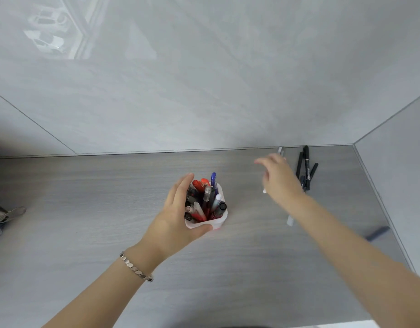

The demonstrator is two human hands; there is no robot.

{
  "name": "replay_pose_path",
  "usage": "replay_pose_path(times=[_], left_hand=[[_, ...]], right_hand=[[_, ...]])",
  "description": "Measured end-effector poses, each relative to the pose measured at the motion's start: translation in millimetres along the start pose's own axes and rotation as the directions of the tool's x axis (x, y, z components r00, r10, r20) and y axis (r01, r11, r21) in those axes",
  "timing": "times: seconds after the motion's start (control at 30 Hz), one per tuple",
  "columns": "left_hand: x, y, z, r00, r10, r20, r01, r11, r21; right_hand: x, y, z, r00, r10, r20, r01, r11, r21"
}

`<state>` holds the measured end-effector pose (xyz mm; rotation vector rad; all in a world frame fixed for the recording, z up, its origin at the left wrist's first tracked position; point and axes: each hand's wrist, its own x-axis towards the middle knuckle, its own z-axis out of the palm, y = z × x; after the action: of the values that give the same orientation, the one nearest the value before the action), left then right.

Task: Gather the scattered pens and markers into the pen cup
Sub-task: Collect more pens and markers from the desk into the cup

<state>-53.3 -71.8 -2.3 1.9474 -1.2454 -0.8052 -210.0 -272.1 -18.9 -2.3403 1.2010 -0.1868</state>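
A white pen cup [219,221] stands mid-desk, packed with several red, blue, black and clear pens [205,197]. My left hand [178,216] is wrapped around the cup's left and near side. My right hand [278,178] hovers to the right of it, blurred, with fingers spread, beside several black markers [306,171] lying near the back wall. A white tip [264,191] peeks out from under its palm. A light grey pen [280,151] lies just beyond the fingers, and another pale pen [290,220] shows under my forearm. At the desk's right side lies a dark blue pen [377,233].
The grey wood desk [86,197] ends at a grey wall behind and another on the right. At the left edge there is a metal clip-like object [9,214] on something dark. A metal bracelet [136,268] is on my left wrist.
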Motion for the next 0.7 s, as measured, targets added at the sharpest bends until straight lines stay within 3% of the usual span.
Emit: replay_pose_path(times=[0.07,0.13,0.23,0.37,0.43,0.47,0.5,0.57,0.63,0.7], left_hand=[[0.1,1.2,0.3,1.0,-0.016,-0.017,0.015,1.0,-0.021],[-1.1,2.3,0.9,0.999,-0.033,-0.028,0.032,0.999,-0.036],[-2.5,2.5,1.7,0.997,-0.068,-0.033,0.066,0.996,-0.056],[-2.9,2.7,1.6,0.995,-0.095,-0.039,0.091,0.991,-0.103],[-2.8,3.6,1.1,0.993,-0.11,-0.05,0.103,0.986,-0.129],[-2.9,3.8,0.8,0.992,-0.118,-0.051,0.109,0.984,-0.138],[-3.0,3.7,0.4,0.991,-0.124,-0.051,0.115,0.983,-0.144],[-3.2,3.0,0.1,0.99,-0.133,-0.047,0.124,0.981,-0.151],[-3.4,1.4,0.7,0.99,-0.134,-0.047,0.125,0.98,-0.154],[-3.3,-0.3,1.8,0.989,-0.138,-0.052,0.128,0.978,-0.162]], right_hand=[[13.4,29.0,-3.9,0.956,0.009,0.293,0.122,0.896,-0.427],[20.7,42.5,-7.4,0.894,-0.005,0.447,0.311,0.726,-0.613],[27.1,41.2,-9.6,0.842,-0.091,0.532,0.475,0.594,-0.649],[36.5,38.9,-6.0,0.704,-0.4,0.587,0.71,0.413,-0.57],[36.9,36.6,0.0,0.658,-0.393,0.642,0.753,0.374,-0.542],[35.7,35.6,3.1,0.666,-0.401,0.629,0.746,0.386,-0.543],[32.4,33.1,5.0,0.704,-0.376,0.603,0.706,0.46,-0.538],[21.4,20.0,0.1,0.831,-0.348,0.433,0.531,0.729,-0.433],[4.5,0.1,-11.9,0.94,-0.335,0.07,0.342,0.928,-0.145],[-19.5,-25.6,-28.0,0.963,-0.19,-0.192,0.233,0.944,0.235]])
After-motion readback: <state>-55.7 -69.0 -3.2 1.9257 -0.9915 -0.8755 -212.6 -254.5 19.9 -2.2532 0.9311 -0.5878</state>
